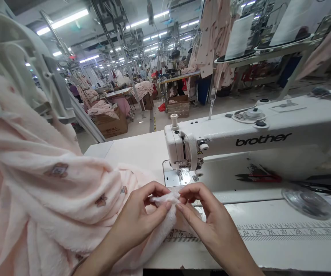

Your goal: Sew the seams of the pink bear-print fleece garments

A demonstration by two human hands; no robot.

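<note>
A pale pink fleece fabric [90, 184] with small bear prints hangs at the left and spreads over the table up to my hands. My left hand [142, 214] pinches its folded edge between thumb and fingers. Close beside it, my right hand [205, 214] pinches the same edge, fingertips almost meeting the left ones. Just beyond my fingers is the needle area of a white Brother sewing machine [240, 138], with its metal needle plate [172, 177]. The held edge is in front of the plate, apart from the presser foot. My fingers partly hide the fold.
Red-handled snips [260, 177] and black scissors [320, 188] lie right of the needle. A clear round dish [307, 203] sits near a printed ruler [269, 232] along the table front. White thread cones [240, 36] stand behind the machine; cardboard boxes [110, 120] are on the floor beyond.
</note>
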